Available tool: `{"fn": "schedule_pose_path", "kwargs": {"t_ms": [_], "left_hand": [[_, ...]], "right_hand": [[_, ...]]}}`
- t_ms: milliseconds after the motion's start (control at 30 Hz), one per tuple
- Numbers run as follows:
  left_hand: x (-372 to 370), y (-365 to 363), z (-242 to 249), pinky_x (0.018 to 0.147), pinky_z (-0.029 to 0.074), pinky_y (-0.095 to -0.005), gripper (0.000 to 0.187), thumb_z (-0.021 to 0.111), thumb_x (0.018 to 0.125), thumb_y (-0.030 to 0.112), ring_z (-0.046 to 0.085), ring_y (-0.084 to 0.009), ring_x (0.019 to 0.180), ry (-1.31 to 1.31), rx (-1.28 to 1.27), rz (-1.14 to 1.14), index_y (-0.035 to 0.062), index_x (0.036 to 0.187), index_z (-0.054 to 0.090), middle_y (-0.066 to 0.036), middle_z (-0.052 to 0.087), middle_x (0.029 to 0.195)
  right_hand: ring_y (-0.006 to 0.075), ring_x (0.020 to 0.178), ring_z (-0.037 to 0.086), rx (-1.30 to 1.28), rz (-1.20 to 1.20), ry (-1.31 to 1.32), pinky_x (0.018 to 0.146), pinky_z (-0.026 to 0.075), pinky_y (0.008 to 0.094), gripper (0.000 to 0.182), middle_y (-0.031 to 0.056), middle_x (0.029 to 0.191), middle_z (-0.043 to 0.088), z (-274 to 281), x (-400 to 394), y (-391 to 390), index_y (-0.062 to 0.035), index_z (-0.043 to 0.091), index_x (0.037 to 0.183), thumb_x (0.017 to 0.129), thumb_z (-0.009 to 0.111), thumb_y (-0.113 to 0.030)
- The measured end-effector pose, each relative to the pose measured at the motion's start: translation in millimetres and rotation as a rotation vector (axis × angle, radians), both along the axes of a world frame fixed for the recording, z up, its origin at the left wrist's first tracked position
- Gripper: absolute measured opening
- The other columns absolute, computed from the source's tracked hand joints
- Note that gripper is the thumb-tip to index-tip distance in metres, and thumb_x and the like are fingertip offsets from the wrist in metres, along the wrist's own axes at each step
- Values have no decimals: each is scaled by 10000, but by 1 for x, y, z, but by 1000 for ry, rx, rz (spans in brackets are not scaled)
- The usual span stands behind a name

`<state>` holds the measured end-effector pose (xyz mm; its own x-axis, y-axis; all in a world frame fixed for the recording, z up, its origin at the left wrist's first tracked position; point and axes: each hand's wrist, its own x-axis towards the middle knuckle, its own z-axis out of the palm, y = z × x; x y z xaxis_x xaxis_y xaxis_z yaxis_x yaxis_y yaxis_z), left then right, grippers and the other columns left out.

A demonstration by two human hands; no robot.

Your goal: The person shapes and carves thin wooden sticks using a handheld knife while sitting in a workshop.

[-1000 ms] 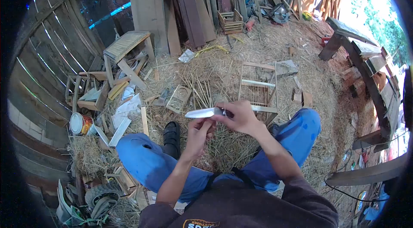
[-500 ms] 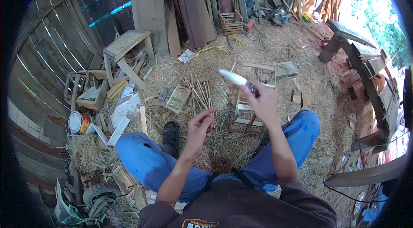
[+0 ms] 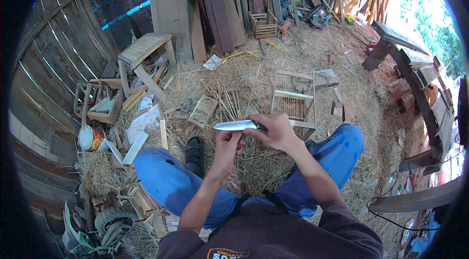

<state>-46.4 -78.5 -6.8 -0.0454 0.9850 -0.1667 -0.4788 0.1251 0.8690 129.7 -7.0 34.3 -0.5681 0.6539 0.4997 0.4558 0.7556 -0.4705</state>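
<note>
Now, knife (image 3: pixel 236 125) back, at left hand (image 3: pixel 227 150)

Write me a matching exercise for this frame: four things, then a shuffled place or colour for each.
1. knife
2. tin can
3. slatted crate
4. sandal

a. in front of leaning boards
b. all black
c. in the right hand
d. white and orange-red

Pairs: 1-c, 2-d, 3-a, 4-b
</note>
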Motion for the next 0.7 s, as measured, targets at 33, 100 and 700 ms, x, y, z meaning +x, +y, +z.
{"fn": "schedule_pose_path", "kwargs": {"t_ms": [33,100,700], "left_hand": [[1,0,1,480,258,-185,327,593,1026,169,391,-3,593,0,10,3,116,1347,630,70,517,756],[1,-1,3,482,249,-184,348,586,1027,157,379,-2,588,46,-12,5,129,1373,616,73,512,754],[-5,-11,16,469,246,-200,368,639,1008,173,344,-6,569,88,24,-159,34,1348,622,68,490,731]], "right_hand": [[313,604,669,11,35,34,529,498,414,367,109,723,684,-5,-2,1,-150,718,1117,882,735,-431],[306,603,670,-2,51,37,527,498,406,372,106,729,688,-5,-2,-1,-162,725,1125,871,742,-433],[264,583,660,27,-250,186,541,495,371,356,96,703,693,5,25,22,-107,754,1026,817,804,-390]]}}
